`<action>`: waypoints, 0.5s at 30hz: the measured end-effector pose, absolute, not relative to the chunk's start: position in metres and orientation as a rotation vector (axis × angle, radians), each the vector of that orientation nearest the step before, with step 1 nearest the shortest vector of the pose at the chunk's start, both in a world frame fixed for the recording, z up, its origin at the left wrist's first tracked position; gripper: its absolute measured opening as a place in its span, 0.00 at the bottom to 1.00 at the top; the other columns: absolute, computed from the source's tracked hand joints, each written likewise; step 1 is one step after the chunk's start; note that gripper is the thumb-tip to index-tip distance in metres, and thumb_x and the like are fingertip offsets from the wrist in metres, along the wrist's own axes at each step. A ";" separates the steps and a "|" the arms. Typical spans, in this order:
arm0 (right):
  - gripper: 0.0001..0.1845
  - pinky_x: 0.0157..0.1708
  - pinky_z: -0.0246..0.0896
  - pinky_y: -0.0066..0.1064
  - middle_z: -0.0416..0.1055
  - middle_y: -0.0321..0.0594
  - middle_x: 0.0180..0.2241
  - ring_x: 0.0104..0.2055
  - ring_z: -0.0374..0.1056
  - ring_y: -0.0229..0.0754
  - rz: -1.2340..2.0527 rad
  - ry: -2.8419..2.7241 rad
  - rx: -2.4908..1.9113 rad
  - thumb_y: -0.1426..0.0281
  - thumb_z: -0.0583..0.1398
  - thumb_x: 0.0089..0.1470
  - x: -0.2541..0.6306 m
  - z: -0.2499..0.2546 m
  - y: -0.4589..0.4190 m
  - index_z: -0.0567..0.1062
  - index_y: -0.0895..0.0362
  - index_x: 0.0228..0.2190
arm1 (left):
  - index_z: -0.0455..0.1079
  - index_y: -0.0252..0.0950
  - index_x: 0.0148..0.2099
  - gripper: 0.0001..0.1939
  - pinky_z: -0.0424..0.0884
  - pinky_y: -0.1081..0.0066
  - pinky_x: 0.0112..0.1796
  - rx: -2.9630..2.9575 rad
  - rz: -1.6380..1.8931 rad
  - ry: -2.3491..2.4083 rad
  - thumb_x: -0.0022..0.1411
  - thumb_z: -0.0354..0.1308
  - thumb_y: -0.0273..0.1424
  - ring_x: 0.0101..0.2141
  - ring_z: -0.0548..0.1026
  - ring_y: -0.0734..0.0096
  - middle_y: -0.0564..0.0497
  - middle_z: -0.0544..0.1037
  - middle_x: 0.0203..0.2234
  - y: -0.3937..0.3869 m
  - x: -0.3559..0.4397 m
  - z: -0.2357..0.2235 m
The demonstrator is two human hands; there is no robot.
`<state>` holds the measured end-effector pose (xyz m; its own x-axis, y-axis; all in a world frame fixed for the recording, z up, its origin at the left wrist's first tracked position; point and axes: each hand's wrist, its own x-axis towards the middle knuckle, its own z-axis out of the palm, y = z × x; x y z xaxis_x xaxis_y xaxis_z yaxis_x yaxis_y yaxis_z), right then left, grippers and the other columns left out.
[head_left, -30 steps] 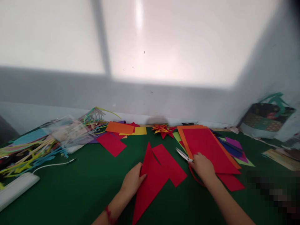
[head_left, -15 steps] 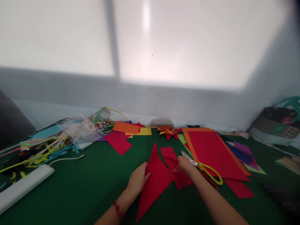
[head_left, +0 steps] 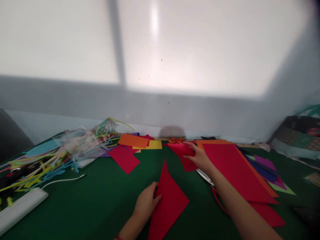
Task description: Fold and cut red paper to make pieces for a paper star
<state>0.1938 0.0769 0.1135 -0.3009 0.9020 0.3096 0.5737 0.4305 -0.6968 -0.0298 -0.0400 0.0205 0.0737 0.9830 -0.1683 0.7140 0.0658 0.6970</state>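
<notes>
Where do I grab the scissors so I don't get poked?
Probably by the red handle, coming from the near right side. It curves toward you, while the shiny blades point away. The right forearm hides some of the scissors.

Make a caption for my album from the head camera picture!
At a green table, left hand holds a pointed red sheet, right hand another red piece.
</notes>
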 end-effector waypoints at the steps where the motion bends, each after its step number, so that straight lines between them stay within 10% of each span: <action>1: 0.28 0.41 0.58 0.29 0.67 0.38 0.44 0.46 0.63 0.42 0.661 -2.028 -1.080 0.70 0.59 0.44 0.184 0.129 0.083 0.62 0.51 0.49 | 0.62 0.40 0.44 0.14 0.60 0.73 0.26 1.697 0.529 1.697 0.54 0.49 0.32 0.33 0.70 0.64 0.49 0.72 0.35 -0.039 -0.030 0.020; 9: 0.31 0.46 0.56 0.31 0.64 0.38 0.48 0.48 0.60 0.43 0.701 -2.501 -0.939 0.70 0.63 0.40 0.089 0.114 0.173 0.63 0.51 0.49 | 0.62 0.44 0.44 0.16 0.62 0.71 0.31 1.671 0.607 1.665 0.51 0.51 0.30 0.35 0.70 0.64 0.52 0.73 0.37 -0.037 -0.033 0.009; 15: 0.14 0.52 0.38 0.48 0.56 0.40 0.54 0.57 0.45 0.54 0.534 -2.416 -1.154 0.74 0.61 0.43 0.060 0.064 0.216 0.74 0.51 0.36 | 0.64 0.42 0.38 0.10 0.62 0.71 0.33 1.687 0.559 1.615 0.50 0.51 0.28 0.36 0.70 0.64 0.53 0.72 0.36 -0.035 -0.039 0.008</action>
<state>0.0602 0.2164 0.0636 -0.5741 0.7952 0.1952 0.6386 0.5841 -0.5011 -0.0385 -0.0348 0.0081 0.1200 0.9782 -0.1695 0.6643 0.0477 0.7459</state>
